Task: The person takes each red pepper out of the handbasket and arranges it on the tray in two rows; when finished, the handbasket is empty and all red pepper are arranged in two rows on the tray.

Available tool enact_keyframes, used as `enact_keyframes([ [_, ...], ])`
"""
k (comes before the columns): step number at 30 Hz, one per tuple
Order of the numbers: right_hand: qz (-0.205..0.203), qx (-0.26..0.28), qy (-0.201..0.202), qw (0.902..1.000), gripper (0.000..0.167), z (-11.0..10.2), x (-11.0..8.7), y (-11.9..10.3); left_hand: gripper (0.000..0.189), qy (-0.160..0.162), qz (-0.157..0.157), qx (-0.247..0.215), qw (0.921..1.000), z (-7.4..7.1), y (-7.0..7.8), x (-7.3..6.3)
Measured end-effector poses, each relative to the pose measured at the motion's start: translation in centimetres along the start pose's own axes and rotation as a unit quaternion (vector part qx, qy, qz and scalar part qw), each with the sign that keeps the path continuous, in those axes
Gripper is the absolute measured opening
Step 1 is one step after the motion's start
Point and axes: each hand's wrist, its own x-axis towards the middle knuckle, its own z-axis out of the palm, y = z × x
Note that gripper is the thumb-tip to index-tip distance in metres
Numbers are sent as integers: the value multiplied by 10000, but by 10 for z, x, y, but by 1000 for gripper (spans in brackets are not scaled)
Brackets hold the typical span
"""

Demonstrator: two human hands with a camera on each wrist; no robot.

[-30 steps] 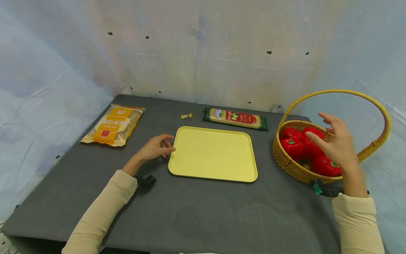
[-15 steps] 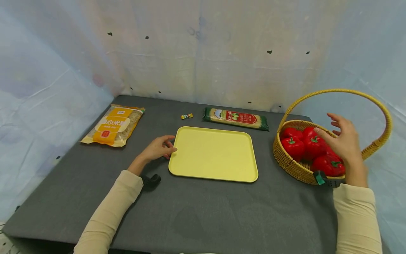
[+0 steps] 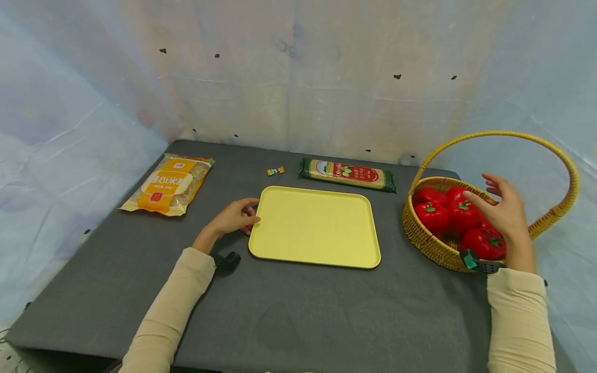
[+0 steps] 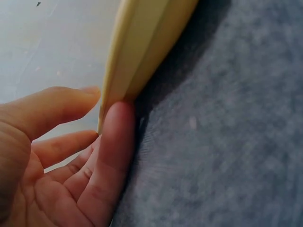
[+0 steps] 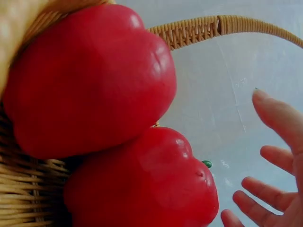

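Note:
My left hand is at the left edge of a yellow tray. In the left wrist view, the thumb lies against the tray's rim while a finger touches its outer side, so the edge is pinched between them. Over the right side of a wicker basket, my right hand hovers with thumb and fingers spread, holding nothing. Several red bell peppers lie in the basket. Up close in the right wrist view, two bell peppers sit beside the spread fingers, apart from them.
The basket's tall handle arches over the right hand. Behind the tray lie a long pasta packet and a small wrapped packet. At the far left lies a bag of grain on the grey table.
The left forearm has shifted slightly right, its fingers staying at the tray's edge. My right hand has moved a little right and down over the basket. A pepper's top shows more clearly now.

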Motion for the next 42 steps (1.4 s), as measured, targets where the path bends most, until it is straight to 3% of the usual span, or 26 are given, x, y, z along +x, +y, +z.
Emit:
enact_keyframes([
  [6, 294, -85, -840, 9960, 74, -2, -1, 9, 61, -72, 40, -117, 9999, -1, -2, 1],
  [14, 247, -124, -1666, 9856, 76, -1, 0, 16, 59, -99, 77, -262, 9996, -3, -6, 0],
  [25, 381, -188, -2201, 9745, 77, -4, -2, 19, 60, -142, 72, -294, 9994, -1, -3, -2],
  [31, 447, -433, -2385, 9691, 79, -4, -2, 21, 58, -187, 128, -277, 9994, -1, 13, -10],
  [38, 395, -676, -2402, 9676, 81, -4, -1, 23, 59, -88, 69, -247, 9996, -2, -6, 0],
  [42, 416, -571, -2265, 9714, 82, -6, -2, 20, 59, -96, 96, -244, 9996, -3, -6, 0],
])
